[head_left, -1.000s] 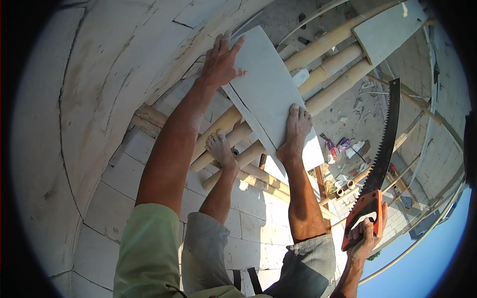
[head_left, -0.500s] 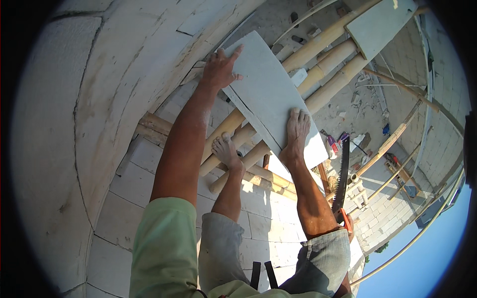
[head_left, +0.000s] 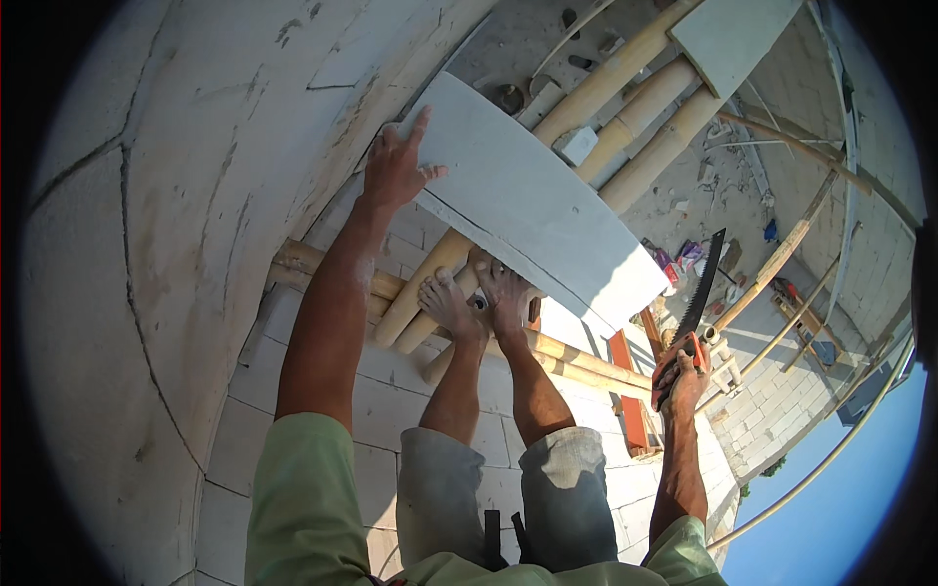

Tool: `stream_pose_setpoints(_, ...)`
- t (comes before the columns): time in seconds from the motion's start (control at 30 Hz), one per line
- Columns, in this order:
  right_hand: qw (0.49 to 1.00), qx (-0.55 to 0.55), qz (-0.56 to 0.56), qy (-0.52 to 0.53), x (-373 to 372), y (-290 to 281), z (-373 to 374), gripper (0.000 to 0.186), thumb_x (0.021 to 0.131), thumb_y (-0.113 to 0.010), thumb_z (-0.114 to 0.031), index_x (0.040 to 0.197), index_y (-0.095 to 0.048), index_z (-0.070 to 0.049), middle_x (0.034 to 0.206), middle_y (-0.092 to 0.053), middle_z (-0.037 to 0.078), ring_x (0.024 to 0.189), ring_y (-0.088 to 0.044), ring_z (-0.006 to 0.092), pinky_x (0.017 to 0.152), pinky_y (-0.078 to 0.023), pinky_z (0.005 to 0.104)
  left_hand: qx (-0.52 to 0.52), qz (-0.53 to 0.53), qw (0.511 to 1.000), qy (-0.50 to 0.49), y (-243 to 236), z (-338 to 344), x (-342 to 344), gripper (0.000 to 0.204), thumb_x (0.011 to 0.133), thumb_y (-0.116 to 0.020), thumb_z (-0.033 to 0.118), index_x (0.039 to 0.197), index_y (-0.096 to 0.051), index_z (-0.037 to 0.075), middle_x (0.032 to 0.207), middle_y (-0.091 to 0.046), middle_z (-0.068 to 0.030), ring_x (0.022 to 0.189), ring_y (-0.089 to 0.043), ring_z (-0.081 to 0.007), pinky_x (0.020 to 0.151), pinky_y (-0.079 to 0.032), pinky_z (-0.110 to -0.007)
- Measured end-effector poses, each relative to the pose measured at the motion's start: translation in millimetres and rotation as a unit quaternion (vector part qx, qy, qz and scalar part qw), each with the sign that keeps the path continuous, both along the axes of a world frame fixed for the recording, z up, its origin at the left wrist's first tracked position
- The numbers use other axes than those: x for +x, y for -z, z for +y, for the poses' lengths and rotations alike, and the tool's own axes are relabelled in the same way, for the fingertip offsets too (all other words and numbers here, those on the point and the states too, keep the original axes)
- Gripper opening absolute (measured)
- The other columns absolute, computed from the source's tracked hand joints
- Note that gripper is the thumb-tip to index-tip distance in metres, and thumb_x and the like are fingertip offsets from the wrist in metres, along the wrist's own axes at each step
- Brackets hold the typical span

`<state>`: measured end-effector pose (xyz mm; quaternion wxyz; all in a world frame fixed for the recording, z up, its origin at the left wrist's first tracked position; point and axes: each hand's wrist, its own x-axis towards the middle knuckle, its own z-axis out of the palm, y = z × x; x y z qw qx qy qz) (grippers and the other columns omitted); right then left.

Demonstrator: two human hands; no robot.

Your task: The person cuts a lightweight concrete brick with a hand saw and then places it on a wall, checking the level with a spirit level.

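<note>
Across bamboo poles, with a pale board beneath the left hand's splayed, empty fingers; gripping a saw, blade beyond the right hand's tightly curled fingers. Possibly risking a board slip from one-ended contact.

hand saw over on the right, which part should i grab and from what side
Probably best by its orange-and-black handle, coming from the lower edge of the picture, where the right hand holds it. The handle sits at the lower end and gives the fingers something thick to wrap around, while the toothed blade slants up and away from it.
</note>
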<state>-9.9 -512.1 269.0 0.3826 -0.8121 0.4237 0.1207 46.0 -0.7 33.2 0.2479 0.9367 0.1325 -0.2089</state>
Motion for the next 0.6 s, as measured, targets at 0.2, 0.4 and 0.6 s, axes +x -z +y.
stream_pose_setpoints(0.2,0.999,-0.017,-0.028,-0.027,2.8,36.4,-22.4,0.049,0.09,-0.058,-0.003,0.136,-0.045,0.0,0.061,-0.052,0.001,0.041,-0.046,0.0083,0.037,-0.038,0.0225,-0.027,0.023,0.999,-0.038,6.0,1.0,-17.8,0.098,0.078,-0.081,0.039,0.157,-0.024,0.026,0.115,-0.049,-0.0282,0.105,-0.055,-0.0449,0.09,-0.048,-0.051)
stream_pose_setpoints(0.4,0.999,-0.009,-0.025,0.023,0.2,53.1,-45.8,0.053,0.089,-0.057,-0.001,0.14,-0.04,-0.001,0.06,-0.052,0.002,0.041,-0.046,0.009,0.035,-0.037,0.0232,-0.044,0.027,0.997,-0.064,-0.8,0.3,-36.2,0.099,0.078,-0.081,0.036,0.157,-0.023,0.025,0.118,-0.047,-0.0289,0.109,-0.053,-0.047,0.092,-0.047,-0.052)
stream_pose_setpoints(0.6,0.997,-0.014,-0.026,0.072,-5.3,72.2,-54.2,0.037,0.095,-0.051,-0.004,0.132,-0.048,-0.002,0.061,-0.054,0.002,0.042,-0.046,0.0099,0.036,-0.039,0.0241,-0.07,0.048,0.992,-0.093,-6.2,-0.3,-38.5,0.096,0.079,-0.08,0.032,0.156,-0.023,0.024,0.123,-0.045,-0.0294,0.115,-0.051,-0.0473,0.095,-0.046,-0.052)
